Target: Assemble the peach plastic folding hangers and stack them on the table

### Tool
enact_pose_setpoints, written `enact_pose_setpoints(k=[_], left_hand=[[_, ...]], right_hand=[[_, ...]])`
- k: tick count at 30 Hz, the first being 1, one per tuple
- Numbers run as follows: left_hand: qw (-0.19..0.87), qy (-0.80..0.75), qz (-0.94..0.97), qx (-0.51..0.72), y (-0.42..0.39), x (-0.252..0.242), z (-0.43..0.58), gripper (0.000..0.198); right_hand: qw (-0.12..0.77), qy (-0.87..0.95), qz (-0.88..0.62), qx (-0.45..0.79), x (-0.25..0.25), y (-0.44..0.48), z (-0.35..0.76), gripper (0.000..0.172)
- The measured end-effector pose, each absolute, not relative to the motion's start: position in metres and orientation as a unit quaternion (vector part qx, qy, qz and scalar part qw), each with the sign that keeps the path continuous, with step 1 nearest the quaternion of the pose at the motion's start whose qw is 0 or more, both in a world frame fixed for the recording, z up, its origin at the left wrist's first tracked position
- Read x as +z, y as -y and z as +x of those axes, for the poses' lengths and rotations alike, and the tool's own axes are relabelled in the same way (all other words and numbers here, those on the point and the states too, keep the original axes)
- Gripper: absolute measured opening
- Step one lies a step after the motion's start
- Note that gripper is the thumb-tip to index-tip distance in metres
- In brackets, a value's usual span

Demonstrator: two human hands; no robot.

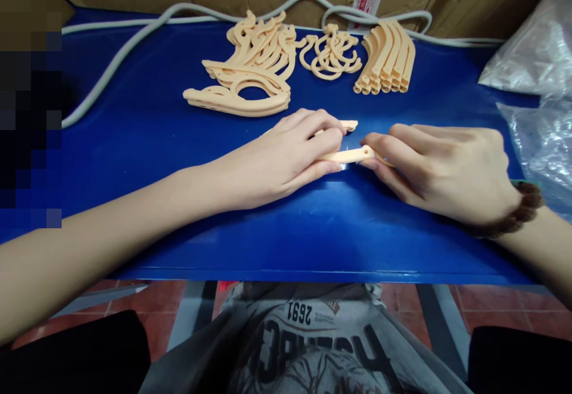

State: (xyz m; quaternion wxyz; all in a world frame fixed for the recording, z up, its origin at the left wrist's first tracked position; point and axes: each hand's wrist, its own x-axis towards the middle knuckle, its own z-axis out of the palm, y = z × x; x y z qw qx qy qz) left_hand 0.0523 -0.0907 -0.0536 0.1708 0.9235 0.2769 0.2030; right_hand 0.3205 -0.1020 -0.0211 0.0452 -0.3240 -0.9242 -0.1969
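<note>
Both hands, left [286, 155] and right [440, 167], grip pinching slim beige plastic strip [348, 155].

Surface [134, 143]: a glossy blue board, running from the cardboard at the back to its near edge above the person's lap.
Back left: a stack of large curved peach pieces [241, 93] lay flat on the surface, with more of the same fanned behind it.
Back middle: a small heap of hook-shaped pieces [330, 54] lay just beside that stack.
Back right: a tidy row of curved bars [386, 60] stood packed side by side.
Rear edge: a grey cable [111, 66] ran along the back and curved down the left side.
Centre: a slim peach piece [348, 155] lay on the surface, with a second piece [348, 124] just behind it.
Right edge: clear plastic bags [531, 126] overlapped the surface.
</note>
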Motion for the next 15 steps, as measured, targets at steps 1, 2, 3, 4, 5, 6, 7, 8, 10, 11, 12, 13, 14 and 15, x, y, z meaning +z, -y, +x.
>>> enact_pose_setpoints(k=[1,2,3,4,5,6,7,8,10,11,12,13,14,15], left_hand=[[0.171,-0.277,0.924,0.201,0.0907,-0.0537,0.0523,0.028],[0.172,-0.277,0.924,0.2,0.0906,-0.0538,0.0522,0.028],[0.175,-0.278,0.923,0.201,0.0906,-0.0538,0.0522,0.028],[0.179,-0.279,0.922,0.202,0.0905,-0.0537,0.0521,0.027],[0.183,-0.28,0.92,0.203,0.0905,-0.0535,0.052,0.027],[0.187,-0.279,0.92,0.204,0.0905,-0.0532,0.0519,0.027],[0.189,-0.277,0.92,0.204,0.0906,-0.0528,0.0518,0.026],[0.19,-0.277,0.92,0.203,0.0907,-0.0522,0.0517,0.026],[0.188,-0.273,0.922,0.2,0.0908,-0.051,0.0516,0.025],[0.187,-0.272,0.923,0.198,0.0909,-0.0505,0.0515,0.024],[0.187,-0.272,0.923,0.198,0.091,-0.0501,0.0515,0.024],[0.189,-0.272,0.923,0.198,0.091,-0.05,0.0516,0.024],[0.191,-0.272,0.922,0.196,0.091,-0.05,0.0516,0.025],[0.193,-0.273,0.922,0.195,0.091,-0.0503,0.0516,0.025]], right_hand=[[0.053,0.926,-0.315,-0.203,-0.021,0.102,0.3208,0.047],[0.064,0.927,-0.305,-0.209,-0.0211,0.102,0.3212,0.046],[0.08,0.928,-0.295,-0.214,-0.0214,0.102,0.3217,0.044],[0.096,0.928,-0.286,-0.218,-0.0217,0.102,0.3222,0.042],[0.11,0.928,-0.279,-0.219,-0.0221,0.102,0.3226,0.04],[0.121,0.928,-0.274,-0.219,-0.0223,0.102,0.323,0.038],[0.129,0.927,-0.276,-0.217,-0.0223,0.102,0.3232,0.038],[0.126,0.928,-0.282,-0.208,-0.0222,0.1019,0.3232,0.038],[0.117,0.927,-0.302,-0.188,-0.0217,0.1017,0.3231,0.041],[0.111,0.926,-0.312,-0.178,-0.0214,0.1015,0.3229,0.043],[0.11,0.926,-0.318,-0.171,-0.0211,0.1012,0.3228,0.044],[0.111,0.927,-0.318,-0.167,-0.0209,0.1009,0.3227,0.044],[0.115,0.927,-0.314,-0.167,-0.0208,0.1006,0.3226,0.043],[0.12,0.929,-0.308,-0.169,-0.0208,0.1004,0.3226,0.042]])
